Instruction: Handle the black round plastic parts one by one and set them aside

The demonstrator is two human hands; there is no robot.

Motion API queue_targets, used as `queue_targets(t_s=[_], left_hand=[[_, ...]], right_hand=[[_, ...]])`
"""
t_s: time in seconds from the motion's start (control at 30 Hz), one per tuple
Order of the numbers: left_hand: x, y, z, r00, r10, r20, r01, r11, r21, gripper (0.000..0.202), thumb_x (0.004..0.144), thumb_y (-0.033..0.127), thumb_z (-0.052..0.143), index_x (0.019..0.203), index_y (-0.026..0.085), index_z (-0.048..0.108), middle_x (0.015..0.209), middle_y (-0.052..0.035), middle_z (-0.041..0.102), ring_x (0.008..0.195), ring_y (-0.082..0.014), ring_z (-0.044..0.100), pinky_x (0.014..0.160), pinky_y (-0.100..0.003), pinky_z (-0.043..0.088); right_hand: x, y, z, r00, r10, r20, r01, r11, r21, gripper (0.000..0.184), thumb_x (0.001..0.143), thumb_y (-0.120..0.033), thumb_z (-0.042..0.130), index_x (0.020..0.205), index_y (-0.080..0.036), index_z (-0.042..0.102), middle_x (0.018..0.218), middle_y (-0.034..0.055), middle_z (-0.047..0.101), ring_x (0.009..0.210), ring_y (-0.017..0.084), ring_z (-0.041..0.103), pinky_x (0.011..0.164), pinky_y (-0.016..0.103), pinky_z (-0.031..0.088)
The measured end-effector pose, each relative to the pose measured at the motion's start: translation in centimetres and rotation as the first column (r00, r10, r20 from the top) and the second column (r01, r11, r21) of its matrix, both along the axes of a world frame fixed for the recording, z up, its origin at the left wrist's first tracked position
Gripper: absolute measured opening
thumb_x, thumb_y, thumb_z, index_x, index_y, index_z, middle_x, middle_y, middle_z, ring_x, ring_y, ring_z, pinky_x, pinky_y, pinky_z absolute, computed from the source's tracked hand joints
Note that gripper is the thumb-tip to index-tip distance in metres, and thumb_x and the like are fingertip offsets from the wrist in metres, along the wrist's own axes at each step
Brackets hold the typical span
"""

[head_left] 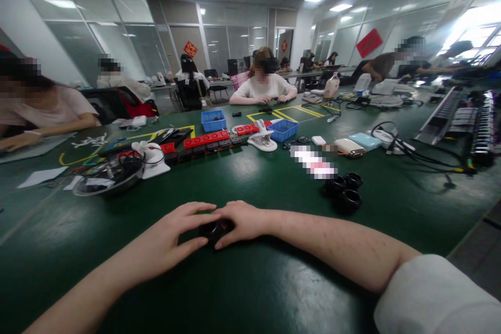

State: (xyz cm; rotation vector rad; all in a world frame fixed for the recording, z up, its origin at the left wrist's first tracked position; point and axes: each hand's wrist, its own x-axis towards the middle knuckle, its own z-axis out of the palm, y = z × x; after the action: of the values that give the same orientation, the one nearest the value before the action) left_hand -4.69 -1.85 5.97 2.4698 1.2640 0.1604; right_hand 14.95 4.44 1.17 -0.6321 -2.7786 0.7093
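Both my hands meet at the middle of the green table over a small black ring-shaped part. My left hand curls its thumb and fingers round the part's left side. My right hand covers its right side with closed fingers. Much of the part is hidden between them. To the right and a little further out lie three more black rings in a loose cluster.
Red power strips run across the table's middle, flanked by two blue bins, white clamps and a dark bowl-shaped device. Phones and cables lie at right. Other people sit along the far and left sides.
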Motion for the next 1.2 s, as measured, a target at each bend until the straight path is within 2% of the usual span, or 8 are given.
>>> queue_targets(t_s=[0.1,0.23,0.47,0.6,0.73,0.9,1.07,1.2], left_hand=[[-0.1,0.4,0.3,0.997,-0.077,0.01,0.078,0.995,-0.062,0.034,0.086,0.023,0.042,0.114,0.04,0.053,0.124,0.0034,0.047,0.112,-0.0191,0.045,0.095,-0.033,0.036],[0.3,0.6,0.1,0.998,-0.032,0.062,0.033,0.999,-0.03,0.035,0.084,0.02,0.045,0.113,0.037,0.053,0.114,0.0017,0.052,0.105,-0.0177,0.049,0.09,-0.03,0.039],[3.3,-1.0,-1.0,0.945,0.323,-0.051,-0.307,0.93,0.205,0.025,0.078,0.035,0.054,0.097,0.019,0.059,0.085,-0.0043,0.051,0.077,-0.0212,0.053,0.066,-0.033,0.045],[4.8,-1.7,-1.3,0.907,0.397,-0.141,-0.313,0.859,0.406,0.021,0.078,0.032,0.052,0.085,0.014,0.059,0.078,-0.0059,0.05,0.071,-0.0233,0.052,0.065,-0.038,0.043],[3.6,-1.4,-0.9,0.958,0.279,-0.07,-0.251,0.928,0.275,0.029,0.077,0.039,0.054,0.096,0.017,0.057,0.097,-0.0083,0.053,0.089,-0.0254,0.052,0.079,-0.04,0.044],[0.6,-0.3,-0.2,0.995,0.093,0.046,-0.097,0.99,0.104,0.042,0.081,0.038,0.051,0.122,0.03,0.044,0.131,-0.0032,0.038,0.118,-0.0244,0.037,0.098,-0.04,0.033],[-0.2,0.5,-0.1,0.997,-0.055,0.057,0.059,0.995,-0.076,0.037,0.084,0.026,0.047,0.12,0.037,0.047,0.127,0.0027,0.044,0.115,-0.0199,0.042,0.098,-0.034,0.034],[0.4,0.6,0.1,0.997,-0.034,0.072,0.042,0.992,-0.122,0.036,0.083,0.024,0.048,0.118,0.036,0.05,0.121,0.002,0.049,0.109,-0.0189,0.047,0.094,-0.031,0.036]], right_hand=[[-0.1,0.5,-0.4,1.0,0.023,0.002,-0.023,1.0,-0.008,0.035,0.068,-0.046,0.064,0.082,-0.016,0.056,0.07,-0.0021,0.055,0.068,0.012,0.049,0.061,0.022,0.035],[-0.3,0.5,-0.7,0.999,-0.033,-0.018,0.032,0.999,-0.04,0.039,0.065,-0.05,0.065,0.083,-0.017,0.054,0.069,-0.0031,0.055,0.066,0.011,0.049,0.06,0.022,0.034],[-1.3,-1.7,-0.4,0.958,-0.286,-0.003,0.285,0.952,0.11,0.047,0.061,-0.055,0.062,0.085,-0.016,0.053,0.075,0.0025,0.059,0.066,0.017,0.053,0.056,0.026,0.036],[-1.7,-2.4,-0.4,0.946,-0.325,-0.01,0.319,0.919,0.231,0.043,0.063,-0.051,0.06,0.084,-0.014,0.053,0.077,0.0056,0.06,0.068,0.02,0.055,0.059,0.03,0.039],[-0.9,-1.4,-0.1,0.981,-0.192,-0.004,0.19,0.973,0.128,0.058,0.06,-0.059,0.061,0.096,-0.014,0.053,0.079,0.0046,0.058,0.069,0.019,0.053,0.06,0.029,0.039],[0.3,0.5,0.2,0.999,0.049,-0.018,-0.051,0.99,-0.134,0.071,0.062,-0.049,0.067,0.121,-0.019,0.042,0.077,-0.0016,0.055,0.066,0.011,0.051,0.059,0.021,0.037],[0.0,0.9,0.0,0.996,0.085,0.009,-0.083,0.989,-0.125,0.044,0.065,-0.04,0.068,0.099,-0.015,0.058,0.073,-0.0023,0.054,0.066,0.01,0.048,0.06,0.021,0.034],[-0.1,0.8,-0.1,0.999,0.048,0.011,-0.045,0.987,-0.155,0.038,0.064,-0.041,0.069,0.092,-0.016,0.059,0.071,-0.0037,0.054,0.064,0.009,0.048,0.058,0.02,0.032]])
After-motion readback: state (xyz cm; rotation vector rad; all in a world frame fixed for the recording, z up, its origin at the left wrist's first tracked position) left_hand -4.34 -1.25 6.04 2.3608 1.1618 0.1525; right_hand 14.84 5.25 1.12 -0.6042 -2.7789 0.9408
